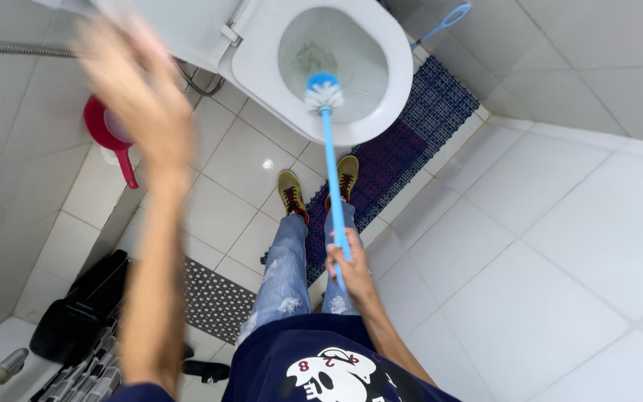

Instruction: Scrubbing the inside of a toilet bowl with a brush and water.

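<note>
White-tiled bathroom floor (560, 298), bare to the right of the toilet (262, 67). Right hand (349, 269) curled tight around blue toilet brush (330, 149), bristles over the bowl rim. Left hand (132, 82) raised towards the cistern, blurred, finger spread unclear.

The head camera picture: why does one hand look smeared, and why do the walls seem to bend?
In the head view, the raised left hand is motion-blurred, while the right hand gripping the blue toilet brush is sharp. The wide lens curves the wall tiles at the edges. A small glare spot shines on the floor tile; lighting is even and shadows are soft.
</note>
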